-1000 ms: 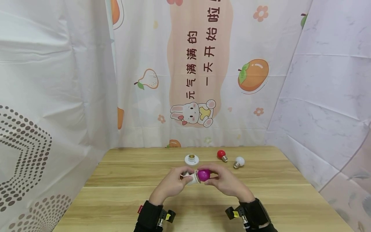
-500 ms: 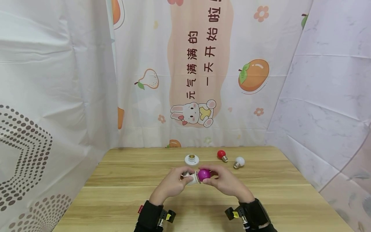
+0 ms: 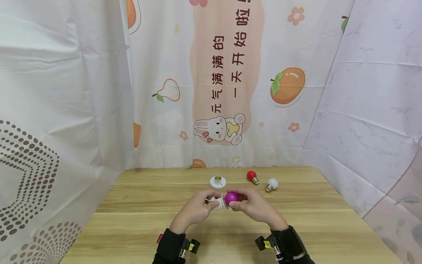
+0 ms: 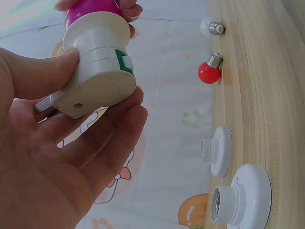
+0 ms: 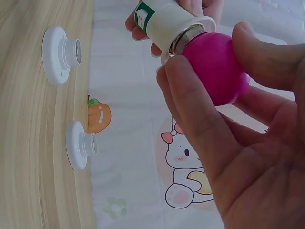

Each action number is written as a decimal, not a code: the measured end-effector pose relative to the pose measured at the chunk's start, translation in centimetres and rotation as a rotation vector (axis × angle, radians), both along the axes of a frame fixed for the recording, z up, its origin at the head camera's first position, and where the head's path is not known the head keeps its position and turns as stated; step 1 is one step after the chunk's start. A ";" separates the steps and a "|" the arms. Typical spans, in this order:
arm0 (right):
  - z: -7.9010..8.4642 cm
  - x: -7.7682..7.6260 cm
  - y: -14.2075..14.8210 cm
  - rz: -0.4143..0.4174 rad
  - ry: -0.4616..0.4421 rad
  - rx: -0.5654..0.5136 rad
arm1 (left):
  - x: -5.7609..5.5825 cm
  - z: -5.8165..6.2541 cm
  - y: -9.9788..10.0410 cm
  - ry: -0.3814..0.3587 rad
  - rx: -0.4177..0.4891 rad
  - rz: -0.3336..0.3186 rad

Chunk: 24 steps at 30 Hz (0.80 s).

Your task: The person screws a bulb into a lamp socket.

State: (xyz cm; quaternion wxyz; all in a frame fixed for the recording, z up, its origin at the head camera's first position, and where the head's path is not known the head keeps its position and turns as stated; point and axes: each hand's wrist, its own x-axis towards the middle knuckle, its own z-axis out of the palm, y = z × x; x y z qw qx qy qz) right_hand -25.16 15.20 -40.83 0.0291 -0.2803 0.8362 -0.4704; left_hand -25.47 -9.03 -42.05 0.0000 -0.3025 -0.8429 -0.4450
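My left hand [image 3: 194, 208] grips a white plug-in lamp socket [image 4: 97, 57] with thumb and fingers; a flat metal prong and a green-edged switch show on it. With my right hand [image 3: 260, 208] I pinch a magenta light bulb [image 5: 217, 69] between thumb and fingers. The bulb's metal base sits in the socket's flared mouth, part of its thread showing in the right wrist view. Both things are held up over the wooden table [image 3: 138, 227], end to end. In the left wrist view, the socket covers most of the bulb.
A red bulb [image 3: 251, 175] and a white bulb [image 3: 272, 183] lie at the table's back right. One round white lamp holder [image 3: 218, 182] stands behind my hands; a second lamp holder [image 4: 245, 200] appears in the wrist views. Printed curtains [image 3: 165, 121] hang along the back and sides.
My right thumb has shifted slightly left across the magenta bulb, and the right fingers have turned a little. The left hand and socket stay in place.
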 end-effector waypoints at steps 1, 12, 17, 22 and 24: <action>0.0 0.0 0.0 -0.002 -0.008 -0.005 | 0.0 0.0 0.0 0.003 0.001 0.000; 0.0 -0.1 -0.3 -0.014 -0.087 -0.029 | -0.1 0.1 0.0 0.006 -0.005 0.008; 0.1 -0.2 -0.3 -0.037 -0.099 -0.007 | 0.0 0.1 0.0 0.008 -0.004 0.012; 0.1 -0.2 -0.4 -0.046 -0.096 0.003 | 0.0 0.0 0.1 0.012 -0.008 0.015; 0.0 -0.2 -0.4 -0.048 -0.099 0.003 | 0.0 0.0 0.0 0.012 -0.009 0.016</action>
